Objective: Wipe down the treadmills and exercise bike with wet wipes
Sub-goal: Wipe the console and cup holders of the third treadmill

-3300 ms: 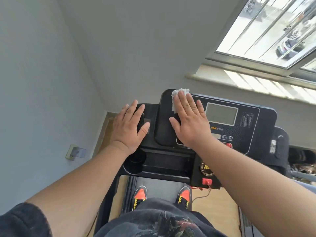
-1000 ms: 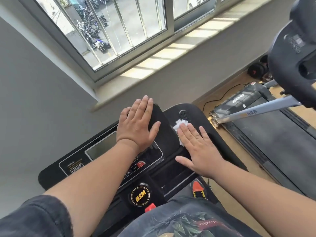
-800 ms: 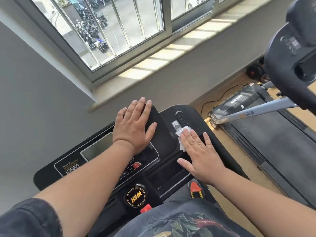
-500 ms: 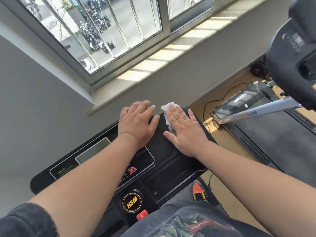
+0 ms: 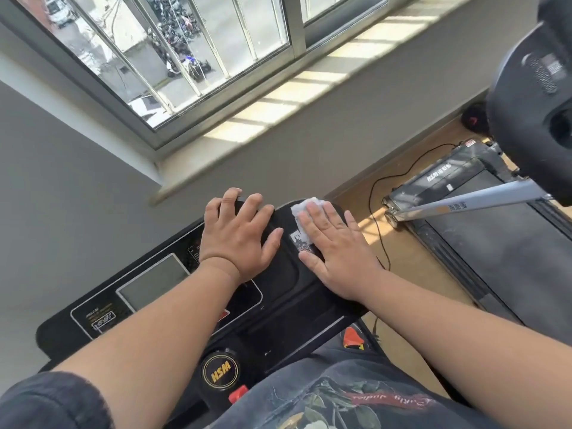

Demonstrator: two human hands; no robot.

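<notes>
Both hands flat, palms down, left hand (image 5: 240, 239) fingertips seemingly curled, right hand (image 5: 335, 252) fingers spread

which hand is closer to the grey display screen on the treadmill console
Left. The left hand rests on the console just right of the display screen; the right hand presses the wipe farther right.

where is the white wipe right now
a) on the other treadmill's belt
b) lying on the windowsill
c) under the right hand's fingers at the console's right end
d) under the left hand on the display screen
c, the wipe sits pressed beneath the right hand on the console, while the left hand rests bare.
</notes>
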